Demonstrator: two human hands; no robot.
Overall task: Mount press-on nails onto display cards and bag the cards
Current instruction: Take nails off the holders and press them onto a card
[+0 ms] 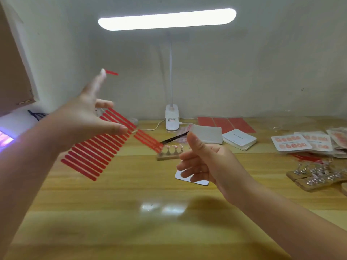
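Observation:
My left hand (80,124) is raised over the table and pinches a clear sheet of red adhesive strips (93,152) between thumb and fingers. Its index finger points up with one small red strip (111,73) stuck to the tip. My right hand (204,162) grips black tweezers (174,138), whose tips reach the sheet's right end. Behind the tweezers, a small wooden holder with several press-on nails (169,152) stands on the table. A blank display card (197,182) lies under my right hand, partly hidden.
A clip lamp (171,119) stands at the back centre. Near it are red sheets (225,124), a stack of clear bags (206,134) and white cards (239,141). Mounted nail cards (300,143) and wooden holders with metal stands (319,175) sit at right. A purple-lit device (5,139) glows far left.

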